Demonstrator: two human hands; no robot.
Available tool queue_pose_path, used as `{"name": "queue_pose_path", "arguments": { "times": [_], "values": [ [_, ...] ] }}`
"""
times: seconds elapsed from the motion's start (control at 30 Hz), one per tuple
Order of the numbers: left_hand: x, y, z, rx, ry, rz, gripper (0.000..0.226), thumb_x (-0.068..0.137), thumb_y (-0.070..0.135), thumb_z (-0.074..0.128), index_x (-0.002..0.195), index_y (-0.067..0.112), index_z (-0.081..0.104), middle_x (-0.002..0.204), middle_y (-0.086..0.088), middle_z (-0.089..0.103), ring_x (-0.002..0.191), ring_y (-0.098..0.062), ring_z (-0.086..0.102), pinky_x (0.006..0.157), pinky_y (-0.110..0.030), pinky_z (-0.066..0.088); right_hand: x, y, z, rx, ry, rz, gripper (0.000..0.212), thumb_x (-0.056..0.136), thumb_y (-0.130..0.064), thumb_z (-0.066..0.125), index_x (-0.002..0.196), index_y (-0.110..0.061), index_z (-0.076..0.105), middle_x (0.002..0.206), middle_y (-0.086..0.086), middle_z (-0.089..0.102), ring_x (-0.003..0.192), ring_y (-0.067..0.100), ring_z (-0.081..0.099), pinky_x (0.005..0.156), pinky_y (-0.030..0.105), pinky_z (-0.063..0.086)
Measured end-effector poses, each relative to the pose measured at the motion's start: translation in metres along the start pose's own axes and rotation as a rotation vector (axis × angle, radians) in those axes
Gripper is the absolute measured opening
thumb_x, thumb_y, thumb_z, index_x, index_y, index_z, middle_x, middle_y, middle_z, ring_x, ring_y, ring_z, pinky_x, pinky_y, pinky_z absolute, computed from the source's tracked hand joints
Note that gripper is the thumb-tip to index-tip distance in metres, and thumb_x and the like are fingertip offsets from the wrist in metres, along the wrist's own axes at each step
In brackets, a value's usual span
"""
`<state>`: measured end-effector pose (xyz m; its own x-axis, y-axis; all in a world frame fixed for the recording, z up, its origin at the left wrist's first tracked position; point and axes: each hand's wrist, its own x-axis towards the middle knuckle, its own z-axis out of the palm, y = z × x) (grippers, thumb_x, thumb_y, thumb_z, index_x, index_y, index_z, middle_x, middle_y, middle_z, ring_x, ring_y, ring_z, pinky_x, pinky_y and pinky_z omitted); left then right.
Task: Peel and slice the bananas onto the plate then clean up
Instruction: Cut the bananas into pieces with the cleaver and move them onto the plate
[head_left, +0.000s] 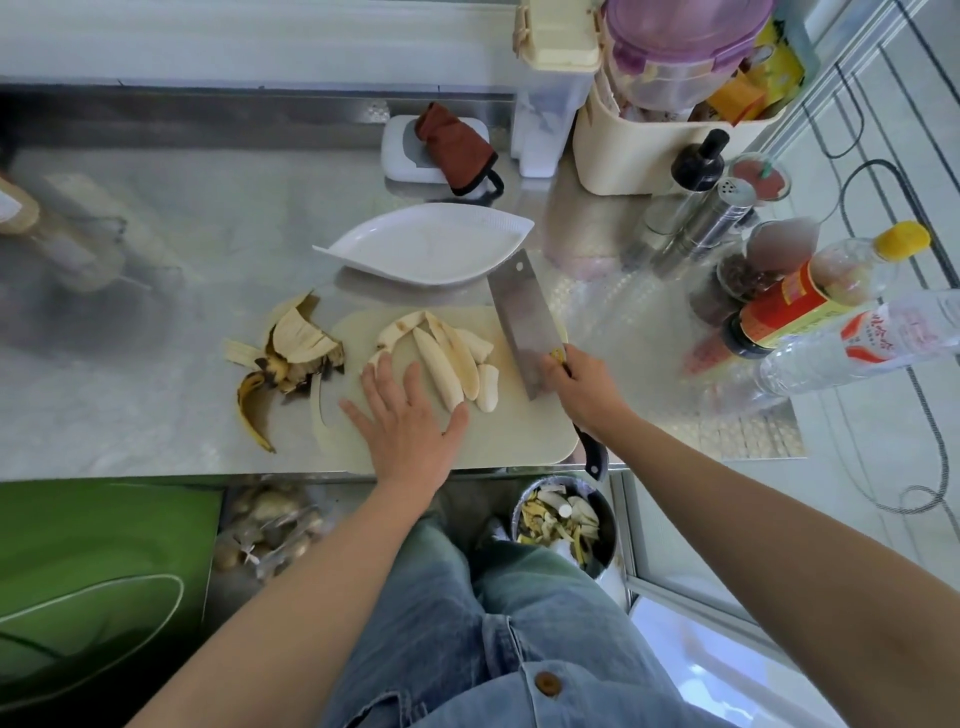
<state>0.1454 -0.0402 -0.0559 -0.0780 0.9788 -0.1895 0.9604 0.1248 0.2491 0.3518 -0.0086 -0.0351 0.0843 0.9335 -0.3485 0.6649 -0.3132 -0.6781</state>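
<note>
Several peeled bananas (447, 358) lie near-to-far across mid cutting board (524, 431); right hand (584, 389) grips the cleaver (522, 322) just right of them, left hand (405, 421) flat, fingers spread, at their left.

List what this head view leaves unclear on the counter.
Head view:
- Cleaver handle: its middle is hidden in the right hand.
- Cutting board: part is covered by the left hand.
- Bottle labels: text too blurred to read.
- Far-left counter items: blurred, cut by the edge.
</note>
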Motion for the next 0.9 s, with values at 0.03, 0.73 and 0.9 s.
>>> {"name": "queue_pose_path", "arguments": {
  "times": [0.03,0.73,0.9],
  "values": [
    [0.004,0.004,-0.002,0.000,0.083,0.087,0.064,0.088,0.051,0.054,0.141,0.017,0.036,0.153,-0.018,0.017,0.142,-0.040,0.013,0.114,-0.062,0.015,-0.002,0.000,0.002,0.010,0.020,-0.006,0.038,0.100,-0.032,0.040,0.089,0.002,0.053,0.078,0.016,0.061,0.067,0.028,0.052,0.060,0.038,0.040],
    [0.027,0.026,-0.003,0.200,0.106,0.317,0.060,0.079,0.070,0.053,0.110,0.021,0.066,0.146,-0.011,0.036,0.138,-0.032,0.023,0.116,-0.048,0.012,-0.011,0.004,0.002,0.087,0.088,0.048,0.034,0.101,-0.030,0.040,0.073,-0.011,0.044,0.065,0.003,0.046,0.059,0.015,0.042,0.054,0.029,0.031],
    [0.030,0.042,0.010,0.199,0.068,0.193,0.062,0.077,0.057,0.063,0.126,0.019,0.055,0.143,-0.009,0.032,0.135,-0.031,0.023,0.115,-0.044,0.018,-0.014,0.008,0.001,-0.009,0.138,0.052,0.034,0.100,-0.032,0.041,0.070,-0.017,0.041,0.062,0.005,0.049,0.061,0.025,0.053,0.052,0.033,0.036]
  ]
}}
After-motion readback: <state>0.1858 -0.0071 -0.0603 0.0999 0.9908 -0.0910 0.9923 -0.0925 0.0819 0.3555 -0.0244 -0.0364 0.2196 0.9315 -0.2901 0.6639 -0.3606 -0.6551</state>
